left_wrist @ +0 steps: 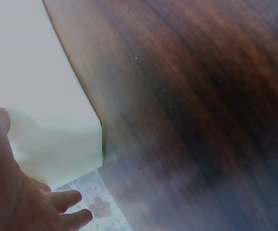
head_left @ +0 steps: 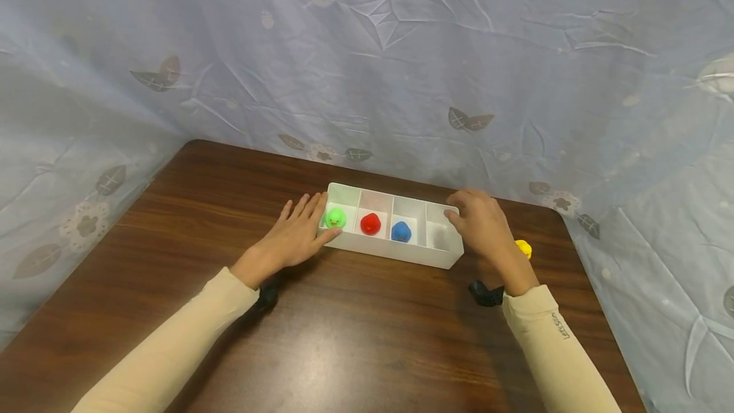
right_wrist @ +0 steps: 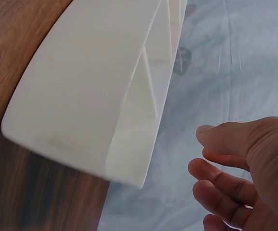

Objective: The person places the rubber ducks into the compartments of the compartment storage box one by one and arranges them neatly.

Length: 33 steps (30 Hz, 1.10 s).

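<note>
A white box [head_left: 390, 251] with several compartments in a row stands on the table. From left to right lie a green toy duck [head_left: 335, 217], a red toy [head_left: 370, 224] and a blue toy [head_left: 401, 231], one per compartment; the rightmost compartment holds nothing visible. My left hand [head_left: 295, 234] rests against the box's left end, its fingers extended and thumb at the near edge. By the right end hovers my right hand [head_left: 482, 222], fingers loosely bent. The right wrist view shows that hand [right_wrist: 245, 168] holding nothing, apart from the box [right_wrist: 81, 72].
A yellow toy [head_left: 523, 248], partly covered by the right wrist, lies on the brown wooden table [head_left: 344, 336]. Patterned pale cloth [head_left: 401, 81] hangs behind the table and at both sides. Black straps [head_left: 486, 294] show at the wrists.
</note>
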Motion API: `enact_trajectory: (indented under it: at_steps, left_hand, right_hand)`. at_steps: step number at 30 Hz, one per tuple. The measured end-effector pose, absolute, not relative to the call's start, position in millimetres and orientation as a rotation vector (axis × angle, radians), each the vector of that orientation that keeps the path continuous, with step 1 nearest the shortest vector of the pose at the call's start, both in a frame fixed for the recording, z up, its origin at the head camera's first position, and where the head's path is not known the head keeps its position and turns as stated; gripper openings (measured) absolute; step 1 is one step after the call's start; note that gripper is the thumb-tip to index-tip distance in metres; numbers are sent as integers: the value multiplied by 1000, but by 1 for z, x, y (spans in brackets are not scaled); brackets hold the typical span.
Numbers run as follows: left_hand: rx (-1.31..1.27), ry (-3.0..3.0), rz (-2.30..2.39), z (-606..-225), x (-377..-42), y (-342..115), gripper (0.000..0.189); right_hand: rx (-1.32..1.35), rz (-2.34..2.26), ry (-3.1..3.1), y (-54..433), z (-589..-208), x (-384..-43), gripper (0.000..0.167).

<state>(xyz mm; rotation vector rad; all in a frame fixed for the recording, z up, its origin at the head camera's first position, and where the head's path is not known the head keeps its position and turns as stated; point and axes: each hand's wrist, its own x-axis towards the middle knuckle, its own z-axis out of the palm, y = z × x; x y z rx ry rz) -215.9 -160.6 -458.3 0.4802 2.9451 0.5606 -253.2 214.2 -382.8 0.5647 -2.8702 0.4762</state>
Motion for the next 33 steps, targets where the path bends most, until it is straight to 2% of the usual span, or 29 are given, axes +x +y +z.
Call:
enact_trajectory:
  at_steps: [6,33]
  left_hand:
    - [471,2945,562,-458,-215,-160,95]
    - [479,2952,577,-460,-216,-161,94]
  right_hand:
    - [487,494,-2888,235,-384,-248,23]
    - [355,396,-2913,320,-398,-227,32]
